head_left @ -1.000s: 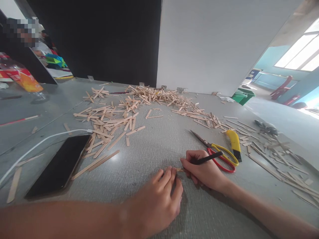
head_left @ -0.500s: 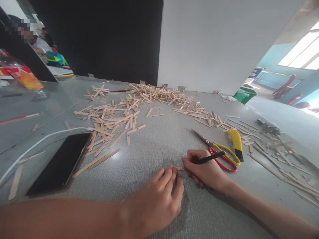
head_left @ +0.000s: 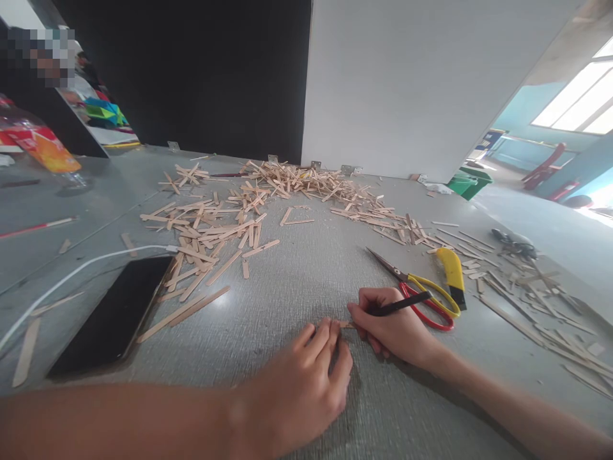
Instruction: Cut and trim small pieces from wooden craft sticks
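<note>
My left hand (head_left: 313, 377) presses a small wooden stick piece (head_left: 345, 324) onto the grey table (head_left: 287, 287), its fingers closed over most of it. In my right hand (head_left: 390, 326) is a black pen (head_left: 401, 304), gripped in a writing hold with its tip end hidden by the fingers at the stick's right end. Just beyond the right hand lie scissors (head_left: 416, 284) with one yellow and one red handle. Beside them rests a yellow cutter (head_left: 451, 275) with a black end.
Wooden sticks (head_left: 306, 182) are heaped along the upright panels (head_left: 412, 83), with more scattered to the left. A phone (head_left: 112, 313) on a white cable lies left. A bottle (head_left: 45, 150) stands far left. Thin strips and a dark tool (head_left: 514, 243) lie right.
The whole view has shifted very slightly. Both hands keep nearly the same position and hold, with no visible movement of the stick piece or pen.
</note>
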Motion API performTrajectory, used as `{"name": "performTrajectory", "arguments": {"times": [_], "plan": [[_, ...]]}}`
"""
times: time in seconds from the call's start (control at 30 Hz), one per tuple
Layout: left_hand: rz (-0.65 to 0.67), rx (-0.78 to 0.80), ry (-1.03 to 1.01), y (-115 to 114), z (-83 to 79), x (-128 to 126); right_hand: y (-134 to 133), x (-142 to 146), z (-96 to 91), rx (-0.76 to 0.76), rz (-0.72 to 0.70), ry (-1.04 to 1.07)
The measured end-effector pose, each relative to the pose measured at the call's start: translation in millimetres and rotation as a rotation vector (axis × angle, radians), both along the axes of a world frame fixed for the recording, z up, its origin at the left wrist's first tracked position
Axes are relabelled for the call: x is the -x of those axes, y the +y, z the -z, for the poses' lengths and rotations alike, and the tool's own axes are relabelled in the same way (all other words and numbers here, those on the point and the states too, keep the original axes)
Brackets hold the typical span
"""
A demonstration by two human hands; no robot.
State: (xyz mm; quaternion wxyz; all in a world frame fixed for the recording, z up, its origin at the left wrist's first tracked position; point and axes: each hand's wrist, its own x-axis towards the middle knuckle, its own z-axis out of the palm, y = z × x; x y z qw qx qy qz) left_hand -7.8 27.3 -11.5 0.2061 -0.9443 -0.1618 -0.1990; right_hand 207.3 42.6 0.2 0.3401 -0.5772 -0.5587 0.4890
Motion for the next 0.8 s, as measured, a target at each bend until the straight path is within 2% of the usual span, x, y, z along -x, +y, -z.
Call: {"name": "performTrajectory", "arguments": {"times": [0.8], "plan": [[-0.004,0.002,-0.009,-1.3,-1.0,-0.2,1.1,1.9,-1.8,-0.019,0.008,-0.013]]}}
